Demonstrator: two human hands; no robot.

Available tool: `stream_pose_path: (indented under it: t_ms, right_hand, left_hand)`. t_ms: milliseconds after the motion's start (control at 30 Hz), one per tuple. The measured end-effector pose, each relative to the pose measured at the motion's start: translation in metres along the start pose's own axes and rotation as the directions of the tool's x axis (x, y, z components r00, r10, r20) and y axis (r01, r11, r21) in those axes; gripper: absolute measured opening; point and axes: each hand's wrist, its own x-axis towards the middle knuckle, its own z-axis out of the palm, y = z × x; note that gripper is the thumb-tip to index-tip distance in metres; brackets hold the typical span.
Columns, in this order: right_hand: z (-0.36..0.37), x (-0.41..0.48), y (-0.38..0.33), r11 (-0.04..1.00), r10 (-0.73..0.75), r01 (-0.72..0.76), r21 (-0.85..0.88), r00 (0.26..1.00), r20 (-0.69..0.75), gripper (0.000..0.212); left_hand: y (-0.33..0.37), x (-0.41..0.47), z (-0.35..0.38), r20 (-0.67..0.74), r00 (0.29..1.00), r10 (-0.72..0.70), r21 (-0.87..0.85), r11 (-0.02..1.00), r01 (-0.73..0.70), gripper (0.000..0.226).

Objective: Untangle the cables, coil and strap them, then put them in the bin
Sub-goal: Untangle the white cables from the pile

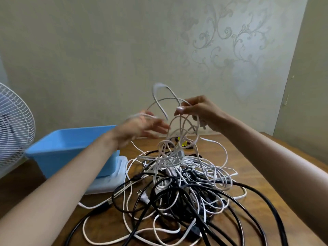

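I see a wooden table (257,157) filling the lower part of my view, against a pale wall with a faint scroll pattern (230,41). A white fan (12,125) stands at the left edge. Just right of it a blue bin (67,148) sits on a clear lid (113,181), at the table's left side. In the middle of the table lies a tangled heap of white and black cables (177,189), touching the lid's right edge. Black loops spread toward me; white ones pile on top. From the heap a bunch of white cable (179,132) rises to my right hand (200,112), whose thumb and fingers are pinched on its upper loops, well above the table. My left hand (142,128) is blurred just left of that bunch, fingers spread and loose, a white strand lying across its back. Something small and yellow (182,142) shows behind the raised strands; I cannot tell what it is.
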Motion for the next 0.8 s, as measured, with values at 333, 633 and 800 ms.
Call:
stream_pose_path:
  t_ms: [333,633,800]
  right_hand:
    - [-0.005,0.005,0.032,0.980,-0.052,0.081,0.181,0.986,-0.157,0.020]
    - [0.000,0.014,0.036,0.958,-0.036,0.073,0.278,0.990,-0.137,0.019]
    - [0.007,0.003,0.053,0.999,-0.044,0.043,-0.025,0.998,-0.038,0.010]
  left_hand:
    - [-0.028,-0.001,0.036,0.092,0.980,-0.179,0.265,0.953,0.149,0.031]
    - [-0.041,0.005,0.055,0.068,0.996,-0.055,0.552,0.834,0.009,0.025]
    - [-0.048,-0.009,0.070,0.198,0.975,-0.097,0.500,0.866,-0.015,0.043]
